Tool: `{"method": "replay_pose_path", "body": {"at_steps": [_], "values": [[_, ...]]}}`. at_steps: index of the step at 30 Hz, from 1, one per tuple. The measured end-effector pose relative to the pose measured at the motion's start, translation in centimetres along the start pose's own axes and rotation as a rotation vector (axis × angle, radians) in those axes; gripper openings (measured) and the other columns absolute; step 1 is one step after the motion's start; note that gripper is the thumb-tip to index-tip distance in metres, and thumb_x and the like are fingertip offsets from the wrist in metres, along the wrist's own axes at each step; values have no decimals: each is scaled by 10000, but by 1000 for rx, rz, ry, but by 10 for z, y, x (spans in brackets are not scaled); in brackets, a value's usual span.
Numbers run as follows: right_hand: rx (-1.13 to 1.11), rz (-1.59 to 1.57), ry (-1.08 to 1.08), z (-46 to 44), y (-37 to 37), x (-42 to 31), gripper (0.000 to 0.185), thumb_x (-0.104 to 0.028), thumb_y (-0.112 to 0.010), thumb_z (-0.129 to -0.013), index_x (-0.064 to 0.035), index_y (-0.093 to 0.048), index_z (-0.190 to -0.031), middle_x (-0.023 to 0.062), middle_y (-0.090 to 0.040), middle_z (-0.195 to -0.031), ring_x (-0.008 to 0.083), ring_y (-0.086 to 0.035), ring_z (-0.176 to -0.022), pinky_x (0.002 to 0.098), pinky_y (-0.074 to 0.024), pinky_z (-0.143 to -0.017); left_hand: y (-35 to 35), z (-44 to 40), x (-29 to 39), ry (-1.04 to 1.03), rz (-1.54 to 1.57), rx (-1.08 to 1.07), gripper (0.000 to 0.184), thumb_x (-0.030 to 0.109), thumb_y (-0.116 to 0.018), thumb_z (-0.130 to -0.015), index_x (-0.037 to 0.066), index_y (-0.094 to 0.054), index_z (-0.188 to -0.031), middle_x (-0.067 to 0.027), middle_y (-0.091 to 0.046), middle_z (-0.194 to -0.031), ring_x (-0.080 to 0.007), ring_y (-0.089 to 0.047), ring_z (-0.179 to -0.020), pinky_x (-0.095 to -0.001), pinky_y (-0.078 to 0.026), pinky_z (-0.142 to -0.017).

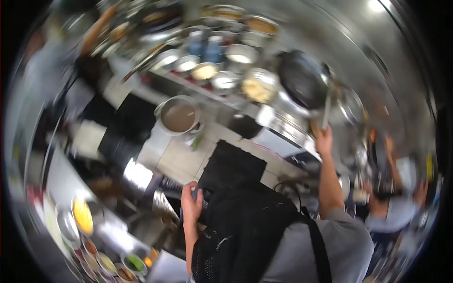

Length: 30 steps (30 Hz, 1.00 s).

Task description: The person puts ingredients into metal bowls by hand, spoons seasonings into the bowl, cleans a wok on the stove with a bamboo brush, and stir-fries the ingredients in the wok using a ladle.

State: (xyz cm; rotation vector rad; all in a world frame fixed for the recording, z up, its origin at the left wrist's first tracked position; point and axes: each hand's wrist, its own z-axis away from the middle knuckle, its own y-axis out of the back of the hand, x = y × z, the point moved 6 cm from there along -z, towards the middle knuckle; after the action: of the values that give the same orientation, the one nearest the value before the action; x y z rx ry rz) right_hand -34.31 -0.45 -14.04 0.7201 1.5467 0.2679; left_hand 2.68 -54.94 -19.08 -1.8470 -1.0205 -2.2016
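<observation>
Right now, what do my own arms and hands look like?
Your left hand and right hand look bare, with no gloves visible. A short grey sleeve ends near the right elbow, leaving that forearm uncovered. The left forearm is bare too. No cables show; blur hides any small markings.

Two dark woks (304,78) (153,19), two blue bottles (214,50) (196,45), one pot (178,116) of grey-brown liquid (175,118)

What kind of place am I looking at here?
Probably a restaurant kitchen, though the picture is blurred. The signs: a large dark wok, a big pot with brown liquid inside, and yellow food and green food set out at the lower left.
</observation>
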Motion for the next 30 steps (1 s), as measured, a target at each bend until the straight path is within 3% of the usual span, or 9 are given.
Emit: {"method": "replay_pose_path", "body": {"at_steps": [1, 7, 11, 13, 15, 17, 21, 26, 30], "values": [[56, 77, -33, 18, 16, 5, 659, -136, -644, -971, 6, -365, -1552, 182, -678, -1099, 264, -669, -911, 381, -547, -807, -26, -10, 18, -49, 1, -125, 262, 63, -689, -909, 2, -613, -1151, -211, -682, -1168, -394, -659, -1132, -429, -514, -984], [309, 512, -30, 72, 81, 92, 705, -117, -595, -952, -115, -309, -1596, 260, -576, -1363, 466, -632, -1116, 559, -530, -919, -196, -50, 98, -568, -117, -811, 247, 43, -678, -900, 23, -635, -1142, -195, -670, -1153, -398, -645, -1123, -433, -525, -967], [150, 611, -369, 68, 101, 152, 799, -134, -612, -924, -184, -236, -1627, 244, -555, -1388, 473, -685, -1018, 555, -562, -899, -330, -42, 150, -823, -218, -1148, 257, 48, -672, -894, 24, -644, -1148, -190, -671, -1166, -395, -638, -1124, -434, -522, -981], [60, 676, -480, 58, 97, 198, 698, -169, -617, -932, -91, -340, -1568, 247, -595, -1340, 395, -731, -1006, 515, -613, -798, -407, -28, 161, -909, -216, -1319, 280, 55, -662, -894, 31, -652, -1172, -190, -673, -1191, -389, -629, -1154, -440, -503, -1014], [-19, 511, -699, 57, 99, 223, 473, -158, -533, -980, -129, -482, -1450, 225, -609, -1269, 397, -712, -1011, 529, -588, -845, -483, -16, 158, -929, -366, -1345, 343, 60, -645, -900, 15, -634, -1240, -210, -664, -1236, -398, -614, -1189, -466, -476, -1052], [103, 478, -569, 53, 94, 245, 563, -95, -504, -968, -155, -428, -1523, 232, -590, -1266, 395, -712, -1003, 519, -598, -813, -558, 5, 147, -1020, -362, -1395, 456, 96, -655, -892, -26, -586, -1326, -243, -646, -1277, -431, -590, -1226, -495, -441, -1092], [55, 534, -514, 66, 117, 206, 618, -187, -675, -888, -138, -505, -1480, 214, -546, -1306, 391, -636, -1113, 523, -555, -866, -686, 15, 96, -934, -428, -1499, 665, 153, -686, -875, -85, -441, -1446, -315, -543, -1397, -475, -513, -1313, -507, -387, -1149], [460, 308, -310, 204, 192, 165, 498, -240, -715, -907, -101, -600, -1372, 187, -544, -1352, 385, -578, -1228, 480, -500, -1032, -796, 47, 54, -1005, -728, -1404, 915, 239, -761, -830, -78, -275, -1537, -345, -456, -1472, -490, -461, -1365, -520, -356, -1185], [787, 294, -994, 399, 250, 124, 398, -150, -722, -912, -41, -655, -1289, 180, -605, -1308, 361, -625, -1190, 451, -524, -1026, -825, 62, 29, -859, -998, -1228, 872, 329, -756, -828, -70, -319, -1469, -302, -479, -1437, -438, -513, -1340, -532, -420, -1123]]}}
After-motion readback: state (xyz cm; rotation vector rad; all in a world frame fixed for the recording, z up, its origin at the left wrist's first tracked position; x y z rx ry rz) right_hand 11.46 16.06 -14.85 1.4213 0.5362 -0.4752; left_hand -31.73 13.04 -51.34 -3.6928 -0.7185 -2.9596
